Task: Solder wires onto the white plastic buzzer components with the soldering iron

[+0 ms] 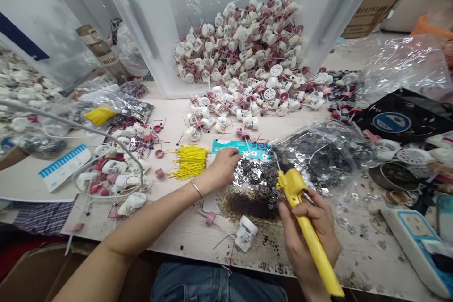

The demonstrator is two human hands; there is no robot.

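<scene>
My right hand (307,229) is closed around a yellow soldering iron (305,222), whose tip points up and left toward a pile of small shiny metal pieces (253,174). My left hand (223,166), with a bangle on the wrist, rests at the left edge of that pile, fingers curled down onto the pieces beside a teal card (244,148). What the fingers pinch is hidden. A bundle of yellow wires (189,161) lies just left of this hand. One white part with a wire (245,232) sits on the scorched table patch (247,205) between my hands.
A tipped clear bin (198,23) spills several white and maroon parts (244,56) across the back. More parts lie in a wire loop (116,170) at left. A plastic bag of dark pieces (322,155), a black fan (399,120) and a power strip (417,245) stand right.
</scene>
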